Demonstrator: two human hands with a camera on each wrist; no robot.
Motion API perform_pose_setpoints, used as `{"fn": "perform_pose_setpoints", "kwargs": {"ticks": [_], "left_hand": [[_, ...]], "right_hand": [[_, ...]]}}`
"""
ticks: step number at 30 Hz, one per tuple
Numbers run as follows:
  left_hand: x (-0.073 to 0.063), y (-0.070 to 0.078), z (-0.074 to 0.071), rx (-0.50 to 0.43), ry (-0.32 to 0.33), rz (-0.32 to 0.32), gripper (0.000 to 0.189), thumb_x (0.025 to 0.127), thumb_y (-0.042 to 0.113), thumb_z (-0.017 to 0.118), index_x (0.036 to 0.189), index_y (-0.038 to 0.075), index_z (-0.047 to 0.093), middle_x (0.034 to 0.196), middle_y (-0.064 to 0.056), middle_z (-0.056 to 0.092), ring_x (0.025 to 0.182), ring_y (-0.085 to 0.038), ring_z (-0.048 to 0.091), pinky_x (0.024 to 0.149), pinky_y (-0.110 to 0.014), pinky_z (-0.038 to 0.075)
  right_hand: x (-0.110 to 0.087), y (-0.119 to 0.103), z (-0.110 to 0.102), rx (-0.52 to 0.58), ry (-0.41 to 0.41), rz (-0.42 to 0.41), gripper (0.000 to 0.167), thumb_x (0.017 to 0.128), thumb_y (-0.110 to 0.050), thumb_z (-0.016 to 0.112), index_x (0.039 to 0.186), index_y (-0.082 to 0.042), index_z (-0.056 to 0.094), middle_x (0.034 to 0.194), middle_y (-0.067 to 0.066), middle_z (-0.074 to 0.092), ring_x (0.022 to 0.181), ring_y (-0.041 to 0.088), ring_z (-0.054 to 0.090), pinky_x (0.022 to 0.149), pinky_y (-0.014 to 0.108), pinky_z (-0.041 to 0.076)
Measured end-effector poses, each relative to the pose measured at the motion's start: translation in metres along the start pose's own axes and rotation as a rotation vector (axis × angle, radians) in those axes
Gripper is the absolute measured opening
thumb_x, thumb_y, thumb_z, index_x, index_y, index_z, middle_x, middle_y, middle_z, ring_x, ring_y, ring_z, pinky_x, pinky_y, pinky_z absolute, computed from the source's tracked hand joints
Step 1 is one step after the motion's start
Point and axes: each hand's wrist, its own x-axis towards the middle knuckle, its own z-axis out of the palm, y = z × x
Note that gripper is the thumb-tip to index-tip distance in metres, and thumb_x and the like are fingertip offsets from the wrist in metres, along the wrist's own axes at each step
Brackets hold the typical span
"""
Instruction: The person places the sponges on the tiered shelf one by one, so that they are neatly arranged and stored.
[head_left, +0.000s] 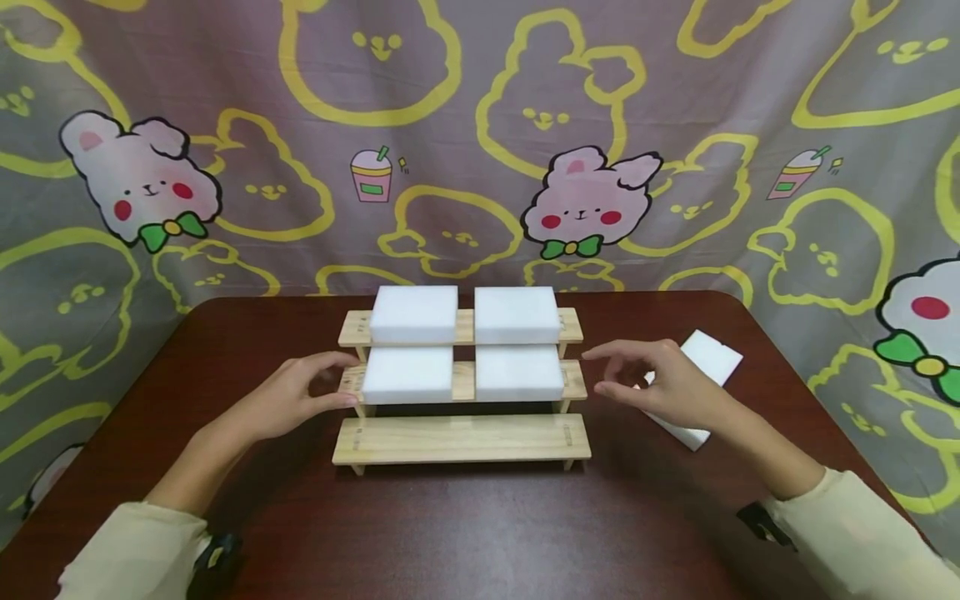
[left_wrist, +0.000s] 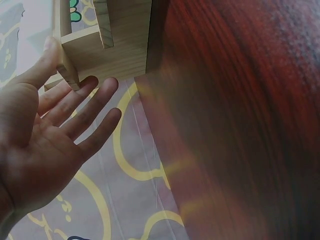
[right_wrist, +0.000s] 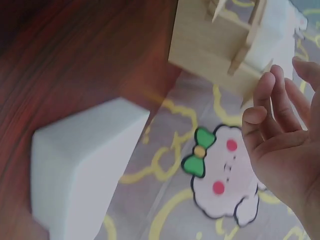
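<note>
A three-tier wooden stand [head_left: 461, 439] sits on the table, facing me. Two white foam blocks [head_left: 414, 314] lie side by side on its top tier, and two more white blocks [head_left: 519, 372] on the middle tier. My left hand [head_left: 303, 392] is at the left end of the middle tier, fingers spread; in the left wrist view its thumb [left_wrist: 47, 55] lies at the board's edge. Beside the right end of that tier, my right hand [head_left: 660, 379] has loosely bent fingers and nothing between them. The lowest tier bears no block.
Right of the stand, partly behind my right hand, more white foam [head_left: 712, 358] lies on the dark red table [head_left: 465, 533]; the right wrist view shows a foam block [right_wrist: 85, 145] there. A patterned curtain [head_left: 450, 125] hangs behind the table.
</note>
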Motion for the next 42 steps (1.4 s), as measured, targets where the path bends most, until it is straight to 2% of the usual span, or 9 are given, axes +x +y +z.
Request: {"fn": "perform_pose_setpoints", "kwargs": {"ticks": [7,13,21,28,38,42], "left_hand": [[-0.001,0.0,0.0,-0.002,-0.009,-0.009,0.048,0.093,0.021,0.08,0.131,-0.005,0.063,0.12,-0.017,0.071,0.1,-0.026,0.07,0.084,-0.053,0.056],[-0.002,0.0,0.0,-0.007,-0.007,-0.012,0.049,0.093,0.021,0.08,0.131,-0.006,0.063,0.121,-0.017,0.071,0.1,-0.026,0.07,0.084,-0.051,0.056],[-0.001,0.001,0.0,-0.011,-0.006,-0.011,0.048,0.093,0.021,0.08,0.131,-0.005,0.063,0.121,-0.017,0.071,0.1,-0.026,0.071,0.084,-0.051,0.056],[0.0,0.001,0.0,-0.015,-0.004,-0.004,0.048,0.093,0.02,0.08,0.13,-0.006,0.063,0.119,-0.017,0.071,0.099,-0.026,0.071,0.083,-0.051,0.056],[0.0,0.0,0.0,-0.018,0.001,-0.001,0.048,0.092,0.019,0.081,0.129,-0.007,0.063,0.12,-0.018,0.071,0.099,-0.027,0.071,0.084,-0.053,0.056],[0.0,0.001,0.0,-0.02,0.0,-0.007,0.048,0.092,0.018,0.081,0.129,-0.006,0.063,0.12,-0.018,0.071,0.1,-0.027,0.071,0.084,-0.053,0.056]], "right_hand": [[-0.017,0.015,-0.021,-0.113,0.023,0.08,0.032,0.088,-0.004,0.082,0.117,-0.013,0.074,0.079,-0.019,0.069,0.067,0.003,0.058,0.06,0.024,0.049],[-0.031,0.03,-0.035,-0.176,-0.049,0.216,0.028,0.09,-0.01,0.081,0.116,-0.007,0.073,0.083,-0.013,0.068,0.072,0.002,0.063,0.061,0.027,0.051],[-0.044,0.047,-0.047,-0.251,-0.119,0.414,0.038,0.084,-0.018,0.087,0.115,-0.001,0.073,0.085,-0.003,0.07,0.074,0.015,0.067,0.058,0.028,0.049],[-0.05,0.055,-0.05,-0.315,-0.16,0.527,0.054,0.077,-0.029,0.092,0.115,0.003,0.071,0.085,0.002,0.068,0.071,0.015,0.063,0.057,0.032,0.047],[-0.048,0.058,-0.038,-0.292,-0.208,0.499,0.058,0.075,-0.03,0.093,0.115,0.005,0.07,0.086,0.002,0.065,0.073,0.014,0.058,0.058,0.029,0.044],[-0.046,0.056,-0.034,-0.287,-0.208,0.461,0.057,0.074,-0.027,0.093,0.116,0.004,0.07,0.088,0.002,0.066,0.074,0.014,0.058,0.059,0.029,0.044]]}}
